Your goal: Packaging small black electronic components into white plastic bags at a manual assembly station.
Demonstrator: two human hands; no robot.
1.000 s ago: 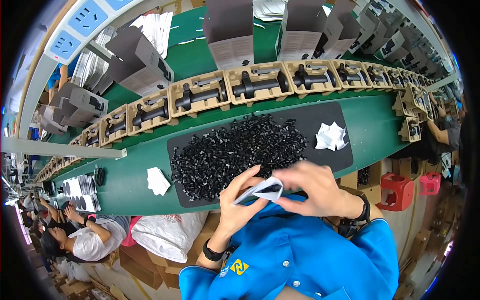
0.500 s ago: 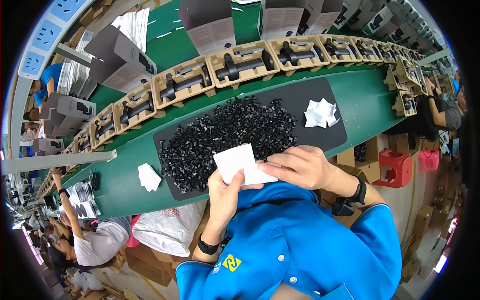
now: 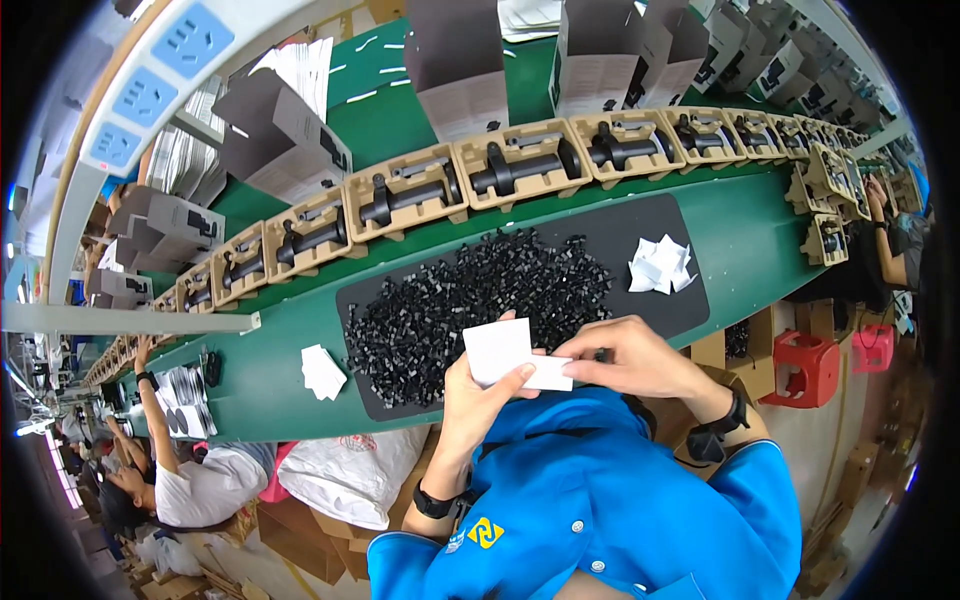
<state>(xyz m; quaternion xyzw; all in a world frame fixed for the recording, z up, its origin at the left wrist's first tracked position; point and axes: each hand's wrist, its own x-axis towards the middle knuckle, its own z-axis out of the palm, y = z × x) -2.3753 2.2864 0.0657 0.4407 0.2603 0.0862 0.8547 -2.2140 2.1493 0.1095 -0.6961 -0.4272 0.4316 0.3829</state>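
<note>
Head view showed both hands pinching one small white bag (image 3: 505,352) just in front of the black mat (image 3: 640,235): left hand (image 3: 478,400) fingers closed on its lower edge, right hand (image 3: 625,358) fingers gripping its side. Any loosened pinch could drop the bag among the black parts (image 3: 470,300) on that mat.

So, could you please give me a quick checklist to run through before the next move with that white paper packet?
1. Left hand grips the white paper packet: ok, thumb across its lower edge.
2. Right hand pinches the packet's right end: ok.
3. Packet open or sealed: cannot tell.
4. Pile of small black parts lies on the black mat just beyond the hands: ok.
5. Spare white packets lie on the mat's right part: ok.
6. Cardboard trays with black handles stand in a row behind the mat: ok.
</note>
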